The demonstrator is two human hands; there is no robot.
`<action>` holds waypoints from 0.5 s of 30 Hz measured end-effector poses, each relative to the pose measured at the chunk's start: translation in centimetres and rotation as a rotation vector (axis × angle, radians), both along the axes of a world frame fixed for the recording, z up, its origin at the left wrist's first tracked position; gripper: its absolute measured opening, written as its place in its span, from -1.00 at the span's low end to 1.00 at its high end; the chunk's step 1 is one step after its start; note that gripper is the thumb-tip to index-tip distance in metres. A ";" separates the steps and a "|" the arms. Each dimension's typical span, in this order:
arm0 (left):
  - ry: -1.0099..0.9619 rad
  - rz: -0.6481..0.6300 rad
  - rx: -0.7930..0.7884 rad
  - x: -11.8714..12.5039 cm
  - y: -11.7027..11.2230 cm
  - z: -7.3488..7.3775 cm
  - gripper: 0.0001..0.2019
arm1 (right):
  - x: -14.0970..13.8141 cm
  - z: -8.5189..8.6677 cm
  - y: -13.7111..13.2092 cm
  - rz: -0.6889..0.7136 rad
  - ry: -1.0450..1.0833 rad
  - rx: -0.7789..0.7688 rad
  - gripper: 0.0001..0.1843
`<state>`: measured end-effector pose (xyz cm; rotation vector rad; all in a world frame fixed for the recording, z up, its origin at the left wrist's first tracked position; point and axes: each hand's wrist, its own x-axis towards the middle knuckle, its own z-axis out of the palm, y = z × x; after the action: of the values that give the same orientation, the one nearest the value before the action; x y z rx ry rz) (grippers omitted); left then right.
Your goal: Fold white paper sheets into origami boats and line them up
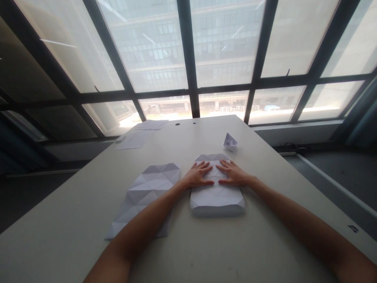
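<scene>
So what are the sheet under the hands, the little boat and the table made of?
The sheet looks like thin white matte paper: sharp creases show. The little boat seems the same paper, folded. The table has a smooth pale top, likely laminate, though that is hard to tell.

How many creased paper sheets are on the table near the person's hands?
2: a folded sheet under the left hand and right hand, and an unfolded sheet lying to its left. The far papers may hide more.
</scene>
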<state>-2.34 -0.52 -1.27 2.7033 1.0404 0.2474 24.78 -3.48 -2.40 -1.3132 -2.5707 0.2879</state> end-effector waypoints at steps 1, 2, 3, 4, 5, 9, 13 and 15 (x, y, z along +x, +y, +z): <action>-0.003 0.001 -0.001 0.0 0.0 0.0 -0.12 | 0.0 0.1 0.0 -0.002 -0.001 -0.008 -0.01; -0.007 0.001 -0.002 0.0 0.0 0.1 -0.12 | 0.0 0.1 0.0 -0.007 -0.001 -0.013 0.00; -0.011 0.002 -0.003 0.1 0.0 0.1 -0.13 | 0.0 0.2 0.0 -0.012 0.000 -0.015 0.00; -0.015 0.003 -0.004 0.1 -0.1 0.2 -0.13 | 0.0 0.2 0.0 -0.018 0.002 -0.012 -0.01; -0.017 0.005 -0.004 0.2 -0.1 0.2 -0.14 | 0.0 0.1 0.0 -0.021 0.003 -0.006 -0.02; -0.021 0.011 -0.003 0.2 -0.3 0.3 -0.17 | 0.0 0.1 -0.1 -0.016 -0.006 0.029 -0.07; -0.044 0.020 0.018 0.3 -0.2 0.2 -0.22 | -0.2 0.4 -0.2 -0.017 -0.006 0.059 -0.17; -0.063 0.035 0.050 0.4 -0.1 0.0 -0.27 | -0.3 0.6 -0.2 -0.017 0.002 0.075 -0.24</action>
<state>-1.98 -0.63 -1.23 2.7043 1.0776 0.3665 24.47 -3.68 -1.84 -1.3073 -2.5413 0.1880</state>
